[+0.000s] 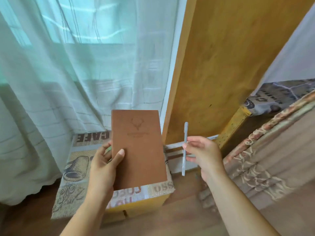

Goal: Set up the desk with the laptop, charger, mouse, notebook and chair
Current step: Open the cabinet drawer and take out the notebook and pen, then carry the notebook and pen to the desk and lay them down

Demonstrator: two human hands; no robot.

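A brown notebook [139, 147] with a stamped antler emblem is held upright in the air in front of me. My left hand [104, 160] grips its left edge, thumb on the cover and fingers behind. My right hand [202, 155] pinches a grey pen [184, 149] at its middle, the pen standing nearly vertical just right of the notebook. Both are held above a small yellow stand covered with a printed coffee-themed cloth [75, 169]. No laptop, charger, mouse or chair is in view.
Sheer white curtains [76, 65] hang over a window on the left. A tall yellow wooden panel [221, 65] rises at centre right. A bed with a patterned beige cover [272, 159] fills the right side. Wooden floor shows below.
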